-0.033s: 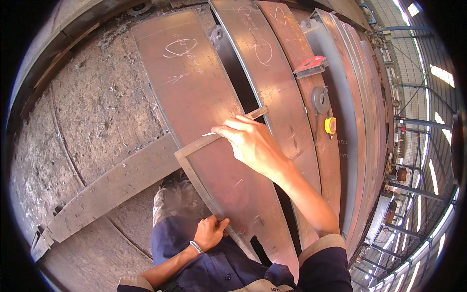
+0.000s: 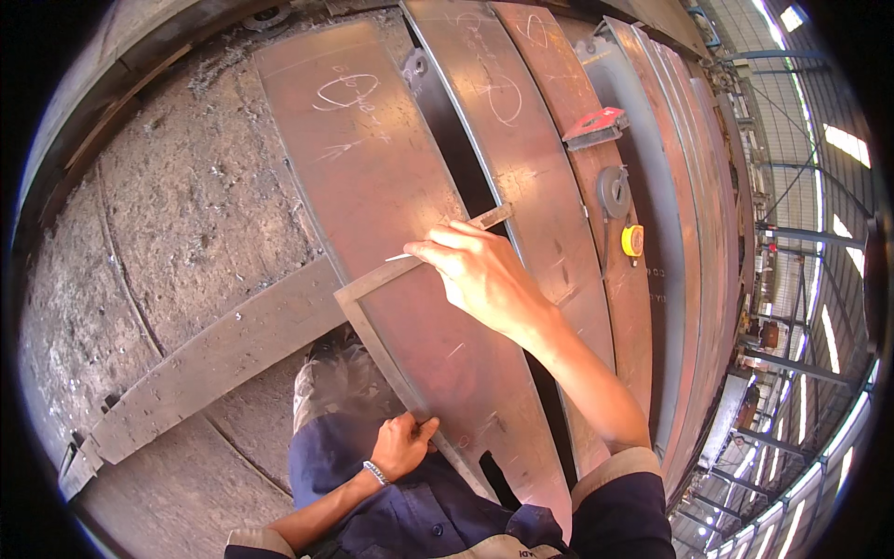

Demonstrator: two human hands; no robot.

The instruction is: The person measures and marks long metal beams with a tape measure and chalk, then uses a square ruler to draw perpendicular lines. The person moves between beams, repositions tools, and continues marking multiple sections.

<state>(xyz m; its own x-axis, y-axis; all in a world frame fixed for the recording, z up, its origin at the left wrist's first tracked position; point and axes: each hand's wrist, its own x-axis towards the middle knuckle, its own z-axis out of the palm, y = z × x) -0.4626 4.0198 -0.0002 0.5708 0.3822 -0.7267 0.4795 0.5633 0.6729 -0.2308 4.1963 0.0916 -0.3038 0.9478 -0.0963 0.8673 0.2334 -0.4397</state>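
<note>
A steel square (image 2: 352, 296) lies across a long brownish steel plate (image 2: 372, 168). Its short arm runs over the plate towards the gap on the right, and its long arm follows the plate's left edge. My left hand (image 2: 403, 445) is closed on the long arm near its lower part, thumb on top. My right hand (image 2: 484, 275) rests over the short arm, pinching a thin white marking stick (image 2: 399, 257). The stick's tip touches or hovers just above the plate beside the square; I cannot tell which. The hand hides part of the short arm.
More steel plates (image 2: 517, 149) lie parallel to the right, with dark gaps between them. A red-backed brush (image 2: 596, 128), a grey round reel (image 2: 614, 192) and a yellow tape measure (image 2: 632, 240) sit on one. A flat steel bar (image 2: 223, 359) sticks out to the left above the dirty floor.
</note>
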